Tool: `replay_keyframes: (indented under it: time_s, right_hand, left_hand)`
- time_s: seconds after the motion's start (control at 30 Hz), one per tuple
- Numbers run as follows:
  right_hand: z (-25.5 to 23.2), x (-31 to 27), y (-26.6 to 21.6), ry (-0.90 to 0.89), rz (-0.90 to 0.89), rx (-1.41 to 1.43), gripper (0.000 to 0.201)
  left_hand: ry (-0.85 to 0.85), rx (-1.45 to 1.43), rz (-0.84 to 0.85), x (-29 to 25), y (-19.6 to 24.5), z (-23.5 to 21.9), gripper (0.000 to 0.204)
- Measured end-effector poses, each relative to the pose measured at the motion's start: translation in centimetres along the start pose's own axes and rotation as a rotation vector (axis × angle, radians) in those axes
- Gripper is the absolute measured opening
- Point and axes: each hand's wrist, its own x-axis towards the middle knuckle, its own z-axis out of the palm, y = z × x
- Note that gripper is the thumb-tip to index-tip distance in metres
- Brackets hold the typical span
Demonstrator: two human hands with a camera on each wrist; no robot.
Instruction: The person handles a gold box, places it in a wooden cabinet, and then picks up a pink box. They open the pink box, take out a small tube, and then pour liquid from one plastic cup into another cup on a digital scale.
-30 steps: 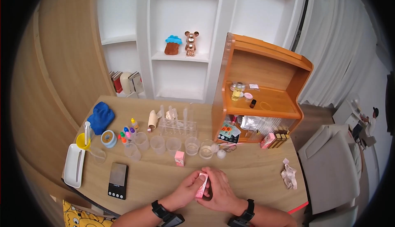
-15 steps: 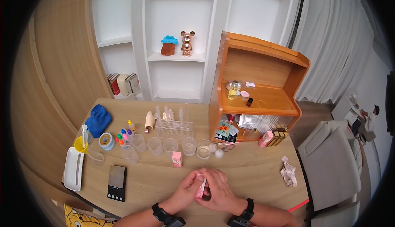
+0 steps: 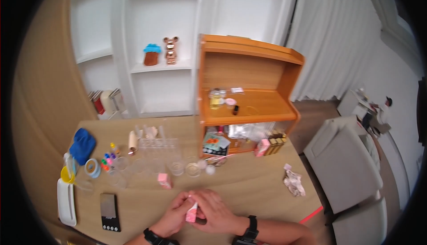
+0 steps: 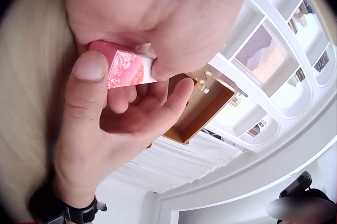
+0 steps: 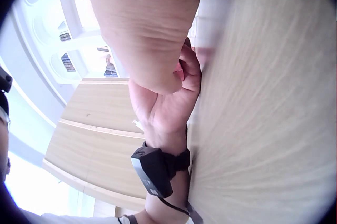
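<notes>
Both hands hold a small pink-and-white box (image 3: 192,212) low over the near part of the table. My left hand (image 3: 172,214) pinches it with the thumb on its upper face. Wrapped round its other side is my right hand (image 3: 219,214); in the left wrist view that hand's thumb lies against the pink end of the box (image 4: 125,67), its fingers curled behind. In the right wrist view only a bit of pink shows between the hands. A second pink box (image 3: 164,181) stands on the table beyond the left hand.
Clear cups (image 3: 176,168) and a test tube rack (image 3: 158,143) stand behind the hands. At left lie a black scale (image 3: 109,212), white tray (image 3: 66,202) and blue cloth (image 3: 82,146). A wooden shelf (image 3: 249,51) stands behind; crumpled paper (image 3: 294,182) is at right.
The head view has swung to the right, so the table and shelves appear further left. Both hands keep their hold on the same box, with little visible change in grip.
</notes>
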Motion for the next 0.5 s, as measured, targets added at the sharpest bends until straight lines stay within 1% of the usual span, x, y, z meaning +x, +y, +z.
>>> replay_keyframes:
  time_s: [0.07,0.13,0.17,0.2,0.27,0.3,0.33,0.37,0.4,0.43,0.47,0.5]
  right_hand:
    - [0.1,-0.2,-0.1,-0.018,0.008,0.079,0.100]
    - [0.1,-0.3,-0.1,-0.012,0.017,0.071,0.100]
    - [0.1,-0.4,0.0,-0.028,0.023,0.088,0.100]
    - [0.2,-0.4,0.0,-0.047,0.028,0.106,0.100]
    - [0.1,-0.4,-0.2,-0.040,0.038,0.119,0.099]
    - [0.1,-0.4,-0.2,-0.043,0.044,0.130,0.099]
    - [0.0,-0.5,-0.1,-0.046,0.041,0.132,0.099]
    - [0.1,-0.6,-0.1,-0.040,0.065,0.203,0.098]
    - [0.2,-0.6,-0.1,-0.037,0.086,0.277,0.097]
    - [0.2,-0.5,0.1,-0.051,0.076,0.290,0.097]
    - [0.1,-0.4,0.2,-0.033,0.051,0.237,0.096]
    - [0.2,-0.1,0.2,-0.018,0.021,0.196,0.095]
  left_hand:
    - [-0.030,-0.018,-0.009,0.1,0.2,0.4,0.028]
    - [0.017,-0.021,0.024,0.2,0.5,0.6,0.023]
    - [0.048,0.037,0.038,0.2,0.3,0.5,0.028]
    - [0.044,0.046,0.033,0.2,0.1,0.0,0.028]
    - [-0.089,-0.124,-0.007,0.1,-0.2,-1.3,0.039]
    - [-0.089,-0.124,-0.006,0.3,-0.2,-1.4,0.039]
    - [-0.111,-0.182,-0.056,0.4,-0.2,-1.5,0.042]
    - [-0.130,-0.242,-0.103,0.3,-0.3,-1.6,0.046]
    - [-0.120,-0.247,-0.095,0.2,-0.1,-1.2,0.046]
    - [-0.106,-0.176,-0.096,0.0,0.4,-0.5,0.047]
    - [-0.079,-0.107,-0.094,-0.4,1.0,0.0,0.047]
    - [-0.197,-0.101,-0.060,-0.2,1.3,-0.3,0.040]
